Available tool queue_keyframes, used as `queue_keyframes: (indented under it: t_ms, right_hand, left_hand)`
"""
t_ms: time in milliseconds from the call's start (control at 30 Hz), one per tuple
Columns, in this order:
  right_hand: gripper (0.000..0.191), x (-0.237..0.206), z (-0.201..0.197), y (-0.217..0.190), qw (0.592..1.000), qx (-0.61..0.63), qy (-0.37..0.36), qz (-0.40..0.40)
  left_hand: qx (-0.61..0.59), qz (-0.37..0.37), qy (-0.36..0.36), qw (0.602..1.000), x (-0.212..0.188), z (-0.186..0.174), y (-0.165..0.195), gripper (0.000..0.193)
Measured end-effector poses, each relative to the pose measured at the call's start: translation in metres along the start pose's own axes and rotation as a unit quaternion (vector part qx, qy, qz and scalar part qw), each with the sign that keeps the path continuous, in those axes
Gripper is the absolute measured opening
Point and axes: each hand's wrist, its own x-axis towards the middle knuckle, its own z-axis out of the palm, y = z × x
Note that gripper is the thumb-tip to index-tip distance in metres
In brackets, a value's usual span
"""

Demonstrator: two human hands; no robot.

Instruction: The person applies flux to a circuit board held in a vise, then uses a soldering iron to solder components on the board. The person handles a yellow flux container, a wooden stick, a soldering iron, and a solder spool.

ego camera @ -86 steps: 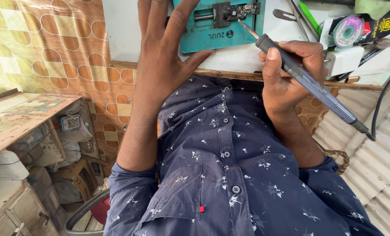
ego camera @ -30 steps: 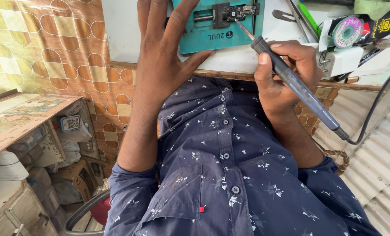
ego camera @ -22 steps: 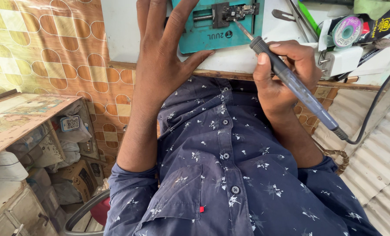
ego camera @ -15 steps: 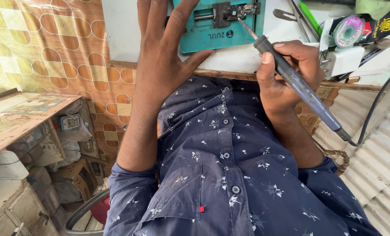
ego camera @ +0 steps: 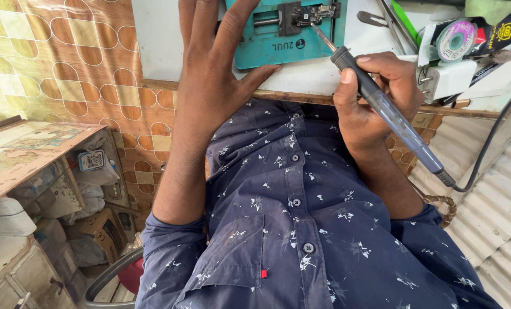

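R hand (ego camera: 375, 97) grips soldering iron (ego camera: 390, 114)

Wall (ego camera: 55, 80): brown-and-cream patterned tiles, daylit. Low wooden shelf (ego camera: 32, 154) at left, cluttered underneath with bags and boxes. Corrugated metal sheet (ego camera: 495, 223) at right. White desk (ego camera: 169, 40) edged in wood.
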Motion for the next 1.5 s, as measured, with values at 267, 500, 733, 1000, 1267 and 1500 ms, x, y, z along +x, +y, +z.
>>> queue_keyframes:
  t_ms: [267, 500, 733, 1000, 1267, 1500]
  right_hand:
    - [0.027, 0.009, -0.004, -0.018, 0.997, -0.037, -0.034, -0.05]
    - [0.027, 0.016, 0.004, -0.015, 0.994, -0.067, -0.025, -0.084]
    - [0.026, 0.015, 0.002, -0.015, 0.996, -0.052, -0.036, -0.071]
    - [0.026, 0.014, 0.004, -0.01, 0.994, -0.061, -0.026, -0.085]
    - [0.026, 0.015, 0.002, -0.011, 0.995, -0.046, -0.032, -0.081]
    - [0.025, 0.011, 0.004, -0.007, 0.996, -0.031, -0.005, -0.08]
  left_hand:
    - [0.025, 0.021, 0.015, 0.999, 0.001, 0.0, -0.001, 0.084]
    - [0.035, 0.026, 0.015, 0.999, 0.003, 0.0, -0.002, 0.084]
    - [0.022, 0.019, 0.012, 1.0, 0.002, 0.0, -0.002, 0.083]
    - [0.023, 0.014, 0.008, 1.0, 0.001, 0.001, -0.002, 0.082]
    - [0.007, 0.001, 0.003, 1.0, 0.0, 0.003, -0.003, 0.083]
    - [0.004, 0.008, 0.006, 1.0, 0.0, 0.001, -0.001, 0.081]
